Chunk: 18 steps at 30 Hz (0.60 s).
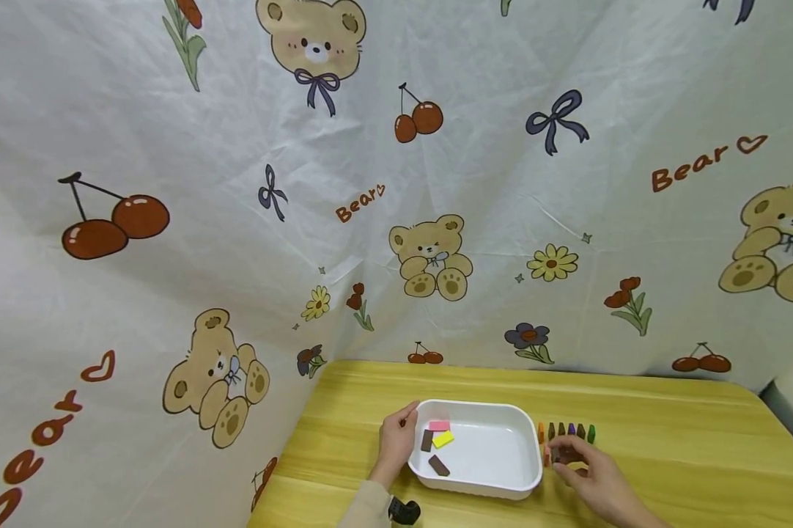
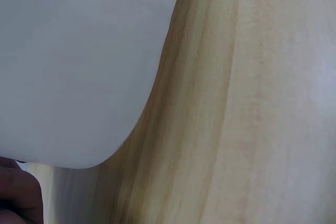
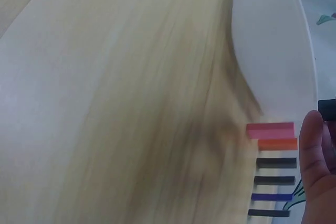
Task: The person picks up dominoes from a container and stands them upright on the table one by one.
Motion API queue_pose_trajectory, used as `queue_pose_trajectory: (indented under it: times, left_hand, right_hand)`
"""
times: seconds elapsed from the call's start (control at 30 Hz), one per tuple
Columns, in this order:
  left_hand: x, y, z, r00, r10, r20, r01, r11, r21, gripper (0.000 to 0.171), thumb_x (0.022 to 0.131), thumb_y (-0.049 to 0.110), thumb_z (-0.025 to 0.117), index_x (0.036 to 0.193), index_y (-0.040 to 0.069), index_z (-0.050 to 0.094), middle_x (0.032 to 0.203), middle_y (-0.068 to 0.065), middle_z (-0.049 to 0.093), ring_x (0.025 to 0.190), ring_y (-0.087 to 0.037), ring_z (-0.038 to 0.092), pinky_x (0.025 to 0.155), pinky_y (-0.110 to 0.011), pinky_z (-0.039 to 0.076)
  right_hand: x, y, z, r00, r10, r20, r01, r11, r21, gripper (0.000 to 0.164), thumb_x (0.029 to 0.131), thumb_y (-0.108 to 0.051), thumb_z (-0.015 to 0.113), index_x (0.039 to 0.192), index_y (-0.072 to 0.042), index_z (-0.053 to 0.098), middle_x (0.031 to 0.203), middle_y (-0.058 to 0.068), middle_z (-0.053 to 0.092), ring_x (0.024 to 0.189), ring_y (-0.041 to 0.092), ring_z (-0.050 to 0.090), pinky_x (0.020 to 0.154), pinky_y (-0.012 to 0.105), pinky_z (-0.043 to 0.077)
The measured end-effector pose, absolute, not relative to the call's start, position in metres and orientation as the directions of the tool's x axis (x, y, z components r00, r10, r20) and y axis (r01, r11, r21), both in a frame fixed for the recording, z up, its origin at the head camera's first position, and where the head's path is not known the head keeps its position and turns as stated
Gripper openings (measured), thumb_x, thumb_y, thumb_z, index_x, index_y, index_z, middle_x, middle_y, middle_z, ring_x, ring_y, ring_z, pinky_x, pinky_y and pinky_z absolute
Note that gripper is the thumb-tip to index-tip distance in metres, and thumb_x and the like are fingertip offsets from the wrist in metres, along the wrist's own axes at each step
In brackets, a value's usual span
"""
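A white rectangular tray [image 1: 495, 485] sits on the table, with a pink block [image 1: 439, 425], a yellow block [image 1: 443, 439] and two dark brown blocks [image 1: 439, 466] lying in its left part. At the tray's left end my left hand [image 1: 395, 444] grips the rim; only a few fingers show at the lower left of the left wrist view. Just off the tray's right end, my right hand [image 1: 588, 469] pinches a small dark block [image 3: 327, 109] between thumb and fingers. Beside that hand, a pink block [image 3: 270, 130] stands close to the tray wall.
Behind my right hand runs a row of slim blocks, among them an orange block [image 1: 541, 433], a purple block [image 1: 571, 430] and a green block [image 1: 591, 434]. The wood-grain table [image 1: 687, 433] meets a bear-print cloth [image 1: 482, 183] at the back and left.
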<state>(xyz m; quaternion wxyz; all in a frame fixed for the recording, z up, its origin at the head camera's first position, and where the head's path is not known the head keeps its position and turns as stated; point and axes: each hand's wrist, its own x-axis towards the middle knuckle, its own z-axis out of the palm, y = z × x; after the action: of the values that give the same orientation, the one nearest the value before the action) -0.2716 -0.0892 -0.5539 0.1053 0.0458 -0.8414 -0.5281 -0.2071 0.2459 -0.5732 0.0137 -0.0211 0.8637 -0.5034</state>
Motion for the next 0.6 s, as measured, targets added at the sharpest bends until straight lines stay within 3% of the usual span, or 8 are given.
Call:
queue_pose_trajectory:
  times: [0.3, 0.6]
  left_hand:
    - [-0.271, -0.092, -0.553, -0.978, -0.176, 0.108, 0.028, 0.409, 0.912, 0.028, 0.103, 0.012, 0.059, 0.125, 0.006, 0.075, 0.129, -0.018, 0.071, 0.120, -0.032, 0.066, 0.103, -0.049, 0.055]
    - [-0.273, -0.092, -0.554, -0.976, -0.186, 0.115, 0.025, 0.424, 0.905, 0.027, 0.103, 0.012, 0.060, 0.125, 0.007, 0.075, 0.129, -0.017, 0.072, 0.117, -0.029, 0.066, 0.101, -0.048, 0.056]
  right_hand:
    - [-0.210, 0.251, -0.587, -0.999, -0.044, 0.016, -0.038, 0.563, -0.826, 0.033, 0.091, -0.004, 0.074, 0.123, -0.002, 0.065, 0.109, 0.005, 0.070, 0.089, 0.004, 0.063, 0.074, 0.023, 0.057]
    - [-0.216, 0.252, -0.597, -1.000, -0.006, -0.022, 0.014, 0.581, -0.814, 0.033, 0.092, 0.000, 0.072, 0.124, -0.004, 0.066, 0.114, 0.008, 0.070, 0.097, 0.016, 0.067, 0.078, 0.023, 0.057]
